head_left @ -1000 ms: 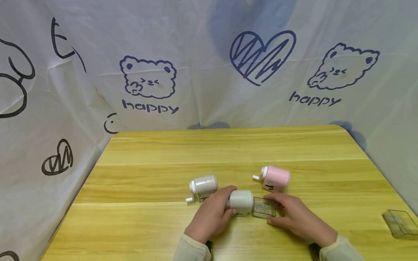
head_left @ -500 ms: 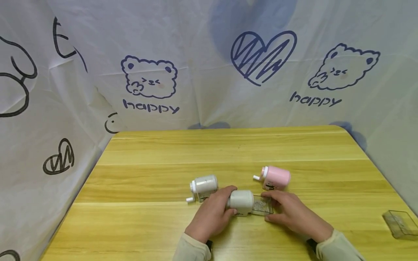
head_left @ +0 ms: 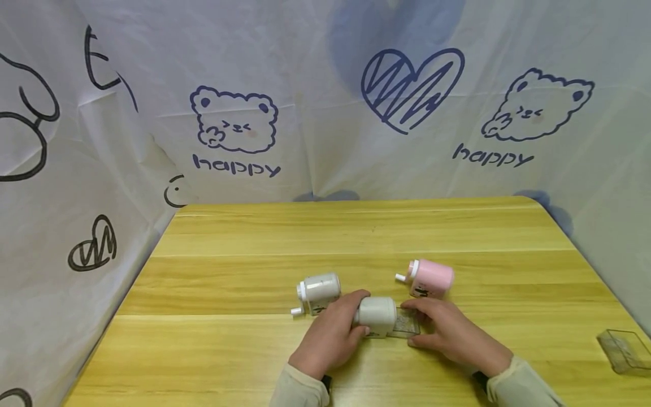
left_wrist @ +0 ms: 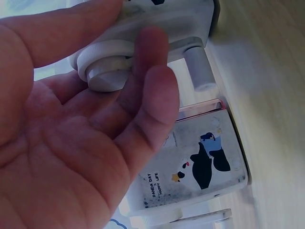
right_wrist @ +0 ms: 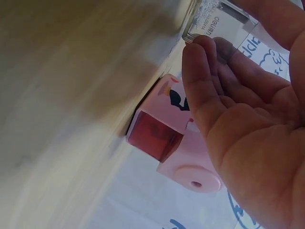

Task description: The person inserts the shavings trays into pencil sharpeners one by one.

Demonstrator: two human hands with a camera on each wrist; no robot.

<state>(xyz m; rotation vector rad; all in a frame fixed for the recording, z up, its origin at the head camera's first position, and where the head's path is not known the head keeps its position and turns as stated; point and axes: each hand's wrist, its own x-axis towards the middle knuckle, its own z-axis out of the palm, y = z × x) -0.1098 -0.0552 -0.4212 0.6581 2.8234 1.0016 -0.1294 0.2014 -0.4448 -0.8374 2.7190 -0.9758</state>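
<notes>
My left hand (head_left: 333, 330) grips a grey-white crank pencil sharpener (head_left: 377, 314) lying level on the table, its fingers over the crank end. In the left wrist view the sharpener's crank handle (left_wrist: 200, 69) shows beside the fingertips. My right hand (head_left: 447, 328) pinches a clear shavings drawer (head_left: 404, 323) between thumb and fingers. Part of the drawer sits inside the sharpener's right end, and the rest sticks out with shavings visible in it. The right wrist view shows the drawer (right_wrist: 207, 19) at the fingertips.
A second grey-white sharpener (head_left: 322, 287) with a panda print stands just behind my left hand. Behind my right hand is a pink sharpener (head_left: 433, 276). Another clear drawer (head_left: 623, 351) lies near the table's right edge. A drawn-on white cloth (head_left: 325, 113) hangs behind the table.
My right hand has moved left, and the clear drawer has slid further into the sharpener's end. The left hand has kept its grip in the same place.
</notes>
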